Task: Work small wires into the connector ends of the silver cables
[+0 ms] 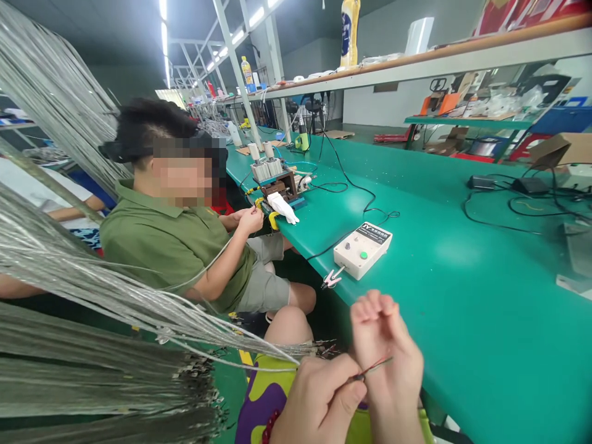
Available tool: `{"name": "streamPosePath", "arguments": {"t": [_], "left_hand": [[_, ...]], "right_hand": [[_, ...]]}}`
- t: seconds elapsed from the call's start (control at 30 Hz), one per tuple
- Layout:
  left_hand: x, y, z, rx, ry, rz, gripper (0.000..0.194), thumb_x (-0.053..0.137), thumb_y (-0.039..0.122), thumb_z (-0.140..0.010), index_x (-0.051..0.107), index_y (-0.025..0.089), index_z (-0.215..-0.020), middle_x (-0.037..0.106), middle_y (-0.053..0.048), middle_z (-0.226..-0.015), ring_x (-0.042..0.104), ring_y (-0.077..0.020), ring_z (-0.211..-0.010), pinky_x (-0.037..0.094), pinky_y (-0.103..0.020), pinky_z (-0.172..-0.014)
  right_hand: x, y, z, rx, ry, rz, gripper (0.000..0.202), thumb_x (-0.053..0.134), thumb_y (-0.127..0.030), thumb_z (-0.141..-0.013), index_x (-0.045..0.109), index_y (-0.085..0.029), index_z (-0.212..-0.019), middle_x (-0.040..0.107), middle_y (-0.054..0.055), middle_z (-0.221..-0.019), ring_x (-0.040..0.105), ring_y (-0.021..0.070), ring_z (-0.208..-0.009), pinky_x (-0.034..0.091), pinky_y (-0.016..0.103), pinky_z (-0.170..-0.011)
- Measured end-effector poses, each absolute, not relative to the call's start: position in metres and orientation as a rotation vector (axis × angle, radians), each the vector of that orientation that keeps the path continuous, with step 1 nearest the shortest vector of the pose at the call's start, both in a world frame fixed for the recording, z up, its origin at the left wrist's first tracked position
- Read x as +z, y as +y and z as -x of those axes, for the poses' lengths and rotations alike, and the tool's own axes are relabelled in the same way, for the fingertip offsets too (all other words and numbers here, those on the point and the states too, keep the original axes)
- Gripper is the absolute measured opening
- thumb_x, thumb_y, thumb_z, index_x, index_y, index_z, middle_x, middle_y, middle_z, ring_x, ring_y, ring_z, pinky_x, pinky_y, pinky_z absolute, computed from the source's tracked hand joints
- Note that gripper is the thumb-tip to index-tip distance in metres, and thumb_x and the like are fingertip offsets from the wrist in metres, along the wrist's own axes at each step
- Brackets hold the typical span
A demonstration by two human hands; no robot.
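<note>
My left hand, with a red bracelet at the wrist, pinches a thin cable near its stripped end. Several fine coloured wires, red, green and dark, stick out past the thumb and forefinger. The grey cable runs off to the left from behind this hand. Just beyond the wire tips is my right hand, its palm towards me and its fingers loosely bent upwards. Nothing shows in its grasp. The wires cross in front of the palm; whether they touch it I cannot tell.
A large bundle of grey cables hangs at left. On the green table stand a white test box with clips, a clamping machine and black cords. A co-worker in a green shirt sits close by.
</note>
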State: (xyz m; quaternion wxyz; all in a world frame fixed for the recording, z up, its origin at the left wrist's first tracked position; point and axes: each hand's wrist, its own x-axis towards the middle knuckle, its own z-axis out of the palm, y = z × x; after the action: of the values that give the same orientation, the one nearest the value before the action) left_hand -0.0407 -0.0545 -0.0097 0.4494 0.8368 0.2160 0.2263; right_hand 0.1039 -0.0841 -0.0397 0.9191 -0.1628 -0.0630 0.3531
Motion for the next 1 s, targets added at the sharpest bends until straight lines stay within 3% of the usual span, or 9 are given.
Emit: {"name": "streamPosePath", "arguments": {"t": [0.17, 0.3, 0.43, 0.63, 1.0], "left_hand": [[-0.01, -0.044, 0.045, 0.498, 0.604, -1.804, 0.051, 0.047, 0.056, -0.111, 0.05, 0.02, -0.075, 0.045, 0.001, -0.07, 0.042, -0.0149, -0.066, 0.029, -0.029, -0.062], [-0.007, -0.032, 0.04, 0.462, 0.512, -1.6, 0.051, 0.05, 0.058, -0.11, 0.051, 0.019, -0.078, 0.041, 0.002, -0.072, 0.035, -0.0136, -0.065, 0.027, -0.029, -0.06], [-0.007, -0.028, 0.035, 0.433, 0.47, -1.561, 0.049, 0.054, 0.058, -0.109, 0.051, 0.018, -0.08, 0.037, 0.003, -0.074, 0.032, -0.0132, -0.066, 0.025, -0.029, -0.06], [-0.003, -0.029, 0.031, 0.433, 0.471, -1.638, 0.048, 0.05, 0.056, -0.111, 0.049, 0.019, -0.08, 0.036, 0.003, -0.075, 0.031, -0.014, -0.069, 0.024, -0.03, -0.061], [0.006, -0.03, 0.031, 0.386, 0.506, -1.953, 0.046, 0.046, 0.045, -0.112, 0.034, 0.022, -0.073, 0.035, 0.005, -0.068, 0.034, -0.0141, -0.064, 0.023, -0.032, -0.061]], "right_hand": [[-0.051, -0.094, -0.14, 0.488, -0.217, 0.402, 0.022, 0.075, -0.032, -0.094, 0.065, -0.021, -0.079, 0.039, 0.0, -0.087, 0.042, 0.0175, -0.076, 0.039, 0.032, -0.071], [-0.056, -0.09, -0.122, 0.629, -0.638, 0.576, 0.023, 0.075, -0.044, -0.095, 0.078, -0.022, -0.091, 0.052, 0.006, -0.091, 0.05, 0.0235, -0.088, 0.04, 0.038, -0.078], [-0.056, -0.081, -0.1, 0.833, -0.809, 0.575, 0.014, 0.08, -0.039, -0.093, 0.08, -0.025, -0.093, 0.055, 0.004, -0.094, 0.051, 0.0211, -0.083, 0.037, 0.036, -0.072], [-0.058, -0.082, -0.092, 0.717, -0.684, 0.622, 0.006, 0.079, -0.029, -0.095, 0.079, -0.025, -0.091, 0.053, 0.003, -0.093, 0.053, 0.0204, -0.085, 0.038, 0.035, -0.073], [-0.045, -0.083, -0.078, 0.583, -0.361, 0.717, 0.014, 0.08, -0.033, -0.094, 0.076, -0.024, -0.084, 0.05, 0.002, -0.094, 0.051, 0.0186, -0.084, 0.037, 0.034, -0.075]]}}
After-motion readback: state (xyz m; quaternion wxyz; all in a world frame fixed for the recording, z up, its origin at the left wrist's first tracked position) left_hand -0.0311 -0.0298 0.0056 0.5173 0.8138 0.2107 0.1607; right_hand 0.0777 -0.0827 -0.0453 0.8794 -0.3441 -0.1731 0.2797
